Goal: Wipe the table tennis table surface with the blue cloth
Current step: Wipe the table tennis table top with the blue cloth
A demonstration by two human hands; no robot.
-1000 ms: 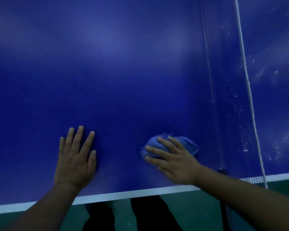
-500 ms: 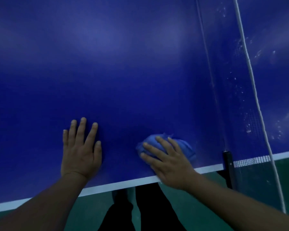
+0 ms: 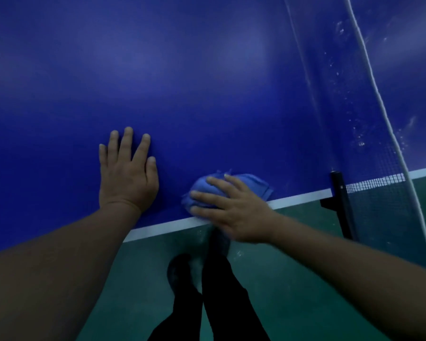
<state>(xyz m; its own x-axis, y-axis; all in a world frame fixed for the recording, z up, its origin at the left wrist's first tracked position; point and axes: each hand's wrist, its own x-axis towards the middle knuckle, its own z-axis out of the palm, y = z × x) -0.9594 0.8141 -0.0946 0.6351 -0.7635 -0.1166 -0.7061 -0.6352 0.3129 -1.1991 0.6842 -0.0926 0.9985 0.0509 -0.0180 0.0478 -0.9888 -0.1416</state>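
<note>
Left hand (image 3: pixel 127 178) flat on blue table (image 3: pixel 182 82), fingers spread, right hand (image 3: pixel 234 212) pressing bunched blue cloth (image 3: pixel 251 184) (fingers spread over it), at white edge line (image 3: pixel 298 199).

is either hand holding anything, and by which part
The right hand presses on top of the bunched blue cloth, fingers spread over it. The left hand lies flat on the table, holding nothing.

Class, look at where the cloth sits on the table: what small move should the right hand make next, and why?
Probably push the cloth away from the white edge line, back across the table: the right hand presses it at the near edge, with much surface beyond.
</note>
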